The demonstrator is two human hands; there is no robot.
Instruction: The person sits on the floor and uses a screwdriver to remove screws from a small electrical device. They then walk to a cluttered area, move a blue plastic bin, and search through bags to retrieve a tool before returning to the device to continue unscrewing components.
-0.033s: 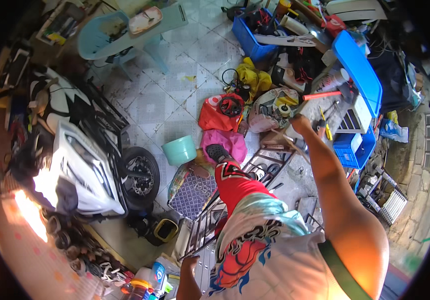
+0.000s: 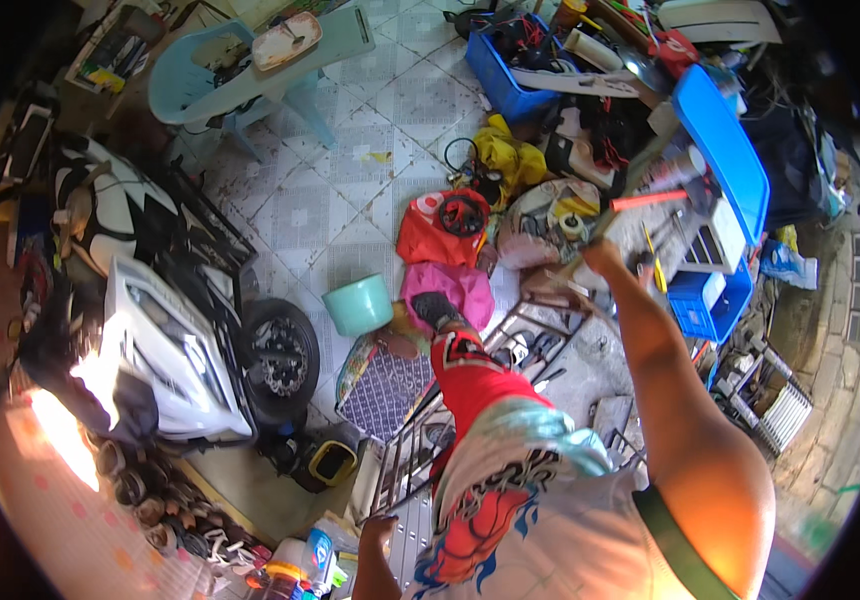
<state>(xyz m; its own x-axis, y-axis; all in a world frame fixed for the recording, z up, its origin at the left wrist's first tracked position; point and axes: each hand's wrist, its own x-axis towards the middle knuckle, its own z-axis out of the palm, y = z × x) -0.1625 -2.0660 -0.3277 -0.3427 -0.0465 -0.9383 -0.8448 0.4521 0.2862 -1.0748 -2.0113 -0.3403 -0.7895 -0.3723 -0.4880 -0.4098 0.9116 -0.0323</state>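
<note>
My right arm stretches forward, and my right hand [image 2: 602, 256] is bunched at the near edge of a cluttered grey ledge [image 2: 631, 236]. What its fingers hold, if anything, is hidden. Just left of it lies a roll of tape [image 2: 571, 226] on a pale round bag [image 2: 540, 232]. A hammer with a red handle [image 2: 648, 200] and a yellow-handled screwdriver [image 2: 660, 274] are beyond and to its right. My left hand [image 2: 380, 527] is low in the picture, against the end of a dark metal rack [image 2: 402, 488]; its fingers are too small to make out. One foot in a dark shoe [image 2: 434, 309] stands ahead.
At left stands a white-and-black motorbike [image 2: 175, 350]. A mint bucket [image 2: 358, 305], red bag [image 2: 430, 235] and pink bag [image 2: 465, 290] lie on the tiled floor. Blue bins [image 2: 510, 85] and an upright blue lid [image 2: 720, 150] are at far right; a pale-blue chair [image 2: 175, 90] stands far left.
The view has shifted slightly, so the hammer and blue lid appear a little farther right. Both hands stay in about the same places.
</note>
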